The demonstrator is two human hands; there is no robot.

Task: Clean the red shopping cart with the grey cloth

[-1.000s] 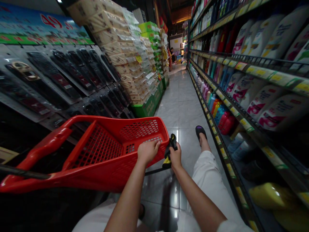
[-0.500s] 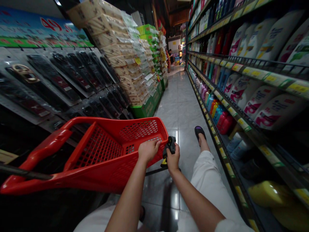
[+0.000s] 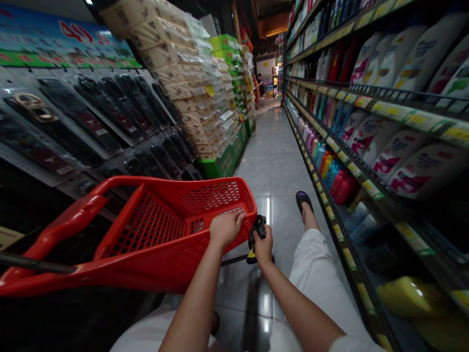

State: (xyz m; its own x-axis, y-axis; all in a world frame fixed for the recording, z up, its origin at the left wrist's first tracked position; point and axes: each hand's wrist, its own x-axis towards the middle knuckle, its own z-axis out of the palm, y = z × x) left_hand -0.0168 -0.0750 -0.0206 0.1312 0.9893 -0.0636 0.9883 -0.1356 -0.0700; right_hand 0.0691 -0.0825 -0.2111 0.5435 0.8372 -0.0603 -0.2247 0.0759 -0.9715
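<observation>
A red plastic shopping cart with perforated walls stands in front of me, its handle at the left. My left hand is closed over the near rim by the front corner. Just right of that corner, my right hand grips a black object, whose exact kind I cannot make out. Below it a yellow and black part shows; whether it belongs to the held object or to the cart, I cannot tell. Fingers of my right hand partly hide the object.
Shelves of shampoo bottles run along the right. At left hang packaged belts, with stacked cartons on green bases beyond. A tiled aisle leads ahead to a person. My sandalled foot stands by the shelf.
My right hand and the black object have dropped slightly, away from the cart's corner. My left hand stays on the rim. The view has shifted a little.
</observation>
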